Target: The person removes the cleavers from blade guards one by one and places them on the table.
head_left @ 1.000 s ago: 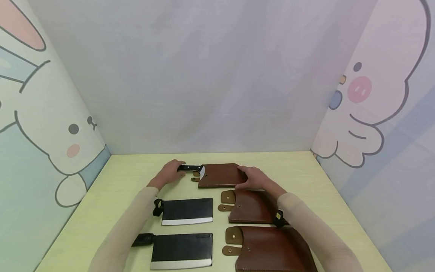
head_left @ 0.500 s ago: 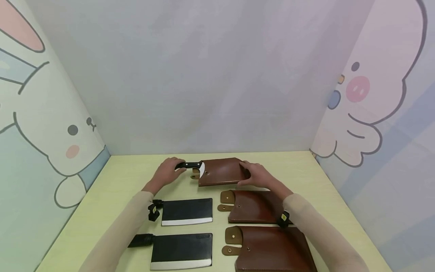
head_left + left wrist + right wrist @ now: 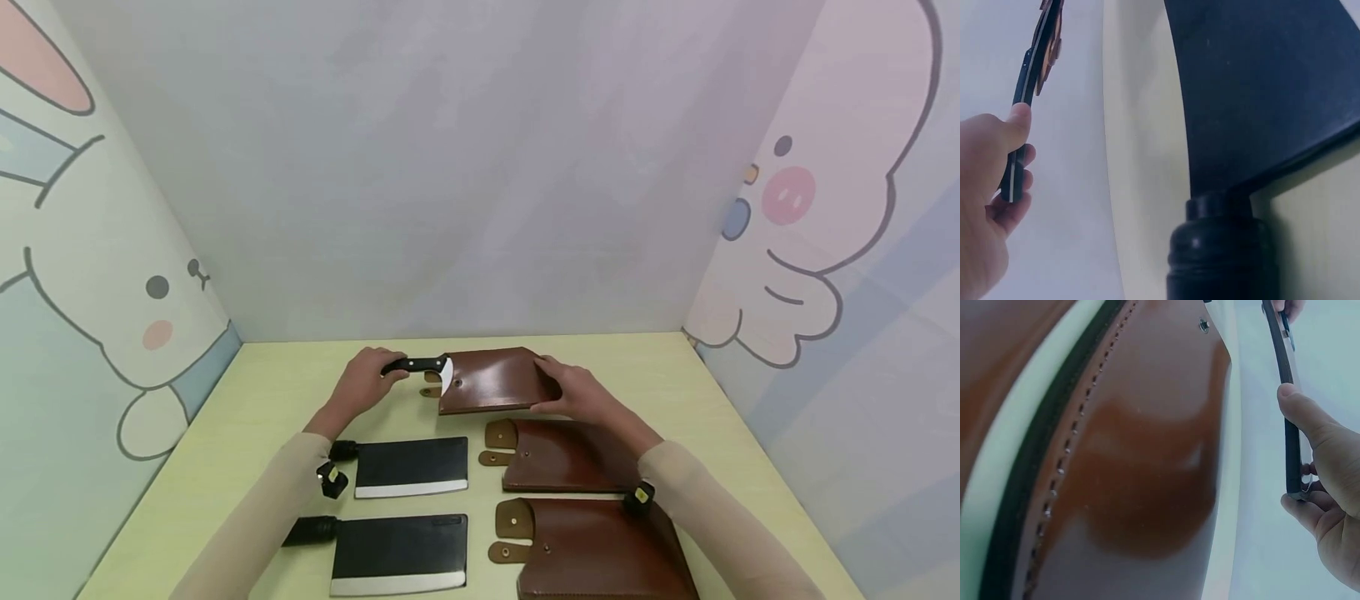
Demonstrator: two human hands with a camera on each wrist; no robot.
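At the back of the table, a knife with a black riveted handle (image 3: 422, 364) has its blade mostly inside a brown leather sheath (image 3: 491, 379); only a bright strip of blade by the handle shows. My left hand (image 3: 363, 385) grips the handle, thumb and fingers wrapped round it, as the left wrist view also shows. The far right end of the sheath is held between thumb and fingers of my right hand (image 3: 573, 390). Knife and sheath are raised off the table, the sheath's face tilted toward me. Two tan straps stick out at the sheath's left end, partly behind the knife.
Two black cleavers lie on the left, the nearer cleaver (image 3: 399, 554) and the farther cleaver (image 3: 412, 467), handles pointing left. On the right lie two more brown sheaths, a middle sheath (image 3: 562, 454) and a near sheath (image 3: 600, 550). A curtain-like wall (image 3: 465, 208) stands behind the table.
Both hands have lifted the sheathed knife off the table and tipped the sheath's face toward me. The cleavers and the other sheaths have stayed put.
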